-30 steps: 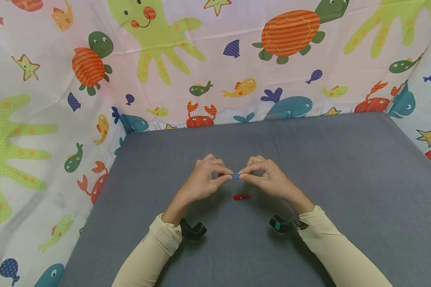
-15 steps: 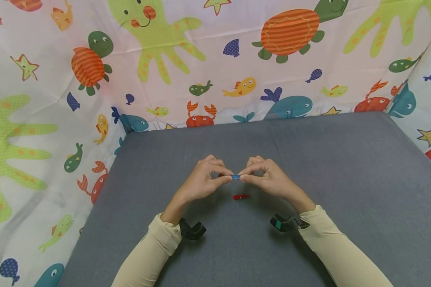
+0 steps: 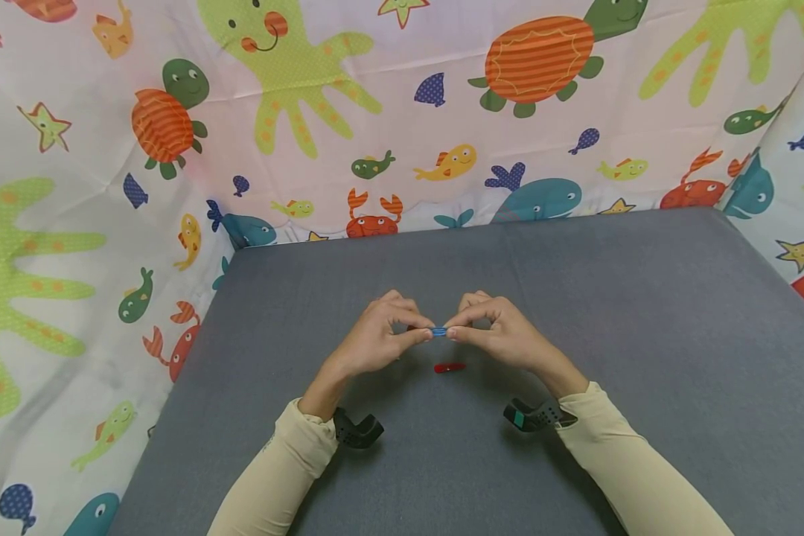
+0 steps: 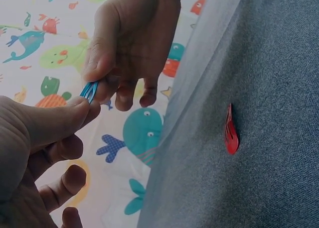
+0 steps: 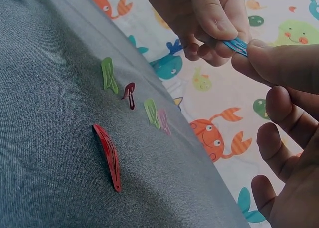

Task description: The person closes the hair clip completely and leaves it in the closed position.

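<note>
Blue hair clip (image 5: pixel 236 46): held in the air above the grey cloth (image 3: pixel 576 298), bridging two pinches. Left hand (image 3: pixel 388 335) pinches one end between thumb and forefinger; right hand (image 3: pixel 499 331) pinches the other the same way, its remaining fingers spread apart in the right wrist view. Estimate: very light, thin, springy sheet metal, smooth enough to slip; unlikely to break, though the slotted middle could flex. Best hold: flat at the ends, as here. Red clip (image 5: pixel 107 158) lies just nearer the body; farther off, two green clips (image 5: pixel 108 74), a dark red clip (image 5: pixel 130 95), a pink clip (image 5: pixel 164 121).
</note>
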`<control>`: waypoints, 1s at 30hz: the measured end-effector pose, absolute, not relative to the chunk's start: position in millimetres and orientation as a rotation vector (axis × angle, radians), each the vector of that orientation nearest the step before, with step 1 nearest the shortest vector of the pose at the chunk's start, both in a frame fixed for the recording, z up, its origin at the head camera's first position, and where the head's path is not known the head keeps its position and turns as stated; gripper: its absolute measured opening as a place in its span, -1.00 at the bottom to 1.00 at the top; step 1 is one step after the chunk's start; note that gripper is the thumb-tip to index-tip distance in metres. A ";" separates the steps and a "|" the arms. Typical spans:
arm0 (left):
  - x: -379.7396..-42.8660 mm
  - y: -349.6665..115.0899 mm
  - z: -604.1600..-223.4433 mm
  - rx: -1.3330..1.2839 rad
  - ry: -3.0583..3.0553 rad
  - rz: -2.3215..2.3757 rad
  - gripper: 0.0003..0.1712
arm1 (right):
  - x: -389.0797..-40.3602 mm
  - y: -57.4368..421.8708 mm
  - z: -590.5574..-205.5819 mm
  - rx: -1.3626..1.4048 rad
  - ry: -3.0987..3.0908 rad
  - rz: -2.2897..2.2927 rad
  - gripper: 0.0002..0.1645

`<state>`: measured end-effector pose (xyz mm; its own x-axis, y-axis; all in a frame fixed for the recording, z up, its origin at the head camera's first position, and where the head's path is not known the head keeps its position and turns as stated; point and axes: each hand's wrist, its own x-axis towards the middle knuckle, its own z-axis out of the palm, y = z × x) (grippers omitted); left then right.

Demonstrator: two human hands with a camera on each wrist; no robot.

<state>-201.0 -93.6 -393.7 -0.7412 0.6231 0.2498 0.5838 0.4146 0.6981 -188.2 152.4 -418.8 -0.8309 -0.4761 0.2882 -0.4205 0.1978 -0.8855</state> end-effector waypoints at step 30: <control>-197.7 -87.3 -394.2 0.928 2.661 1.309 -0.85 | -189.1 151.1 -421.8 -0.634 2.282 -1.842 -0.79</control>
<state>-197.7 -87.3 -394.2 -0.8213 0.5256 0.2221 0.4966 0.4669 0.7317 -189.1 151.1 -421.8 -0.9011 -0.4064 0.1511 -0.2335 0.1614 -0.9589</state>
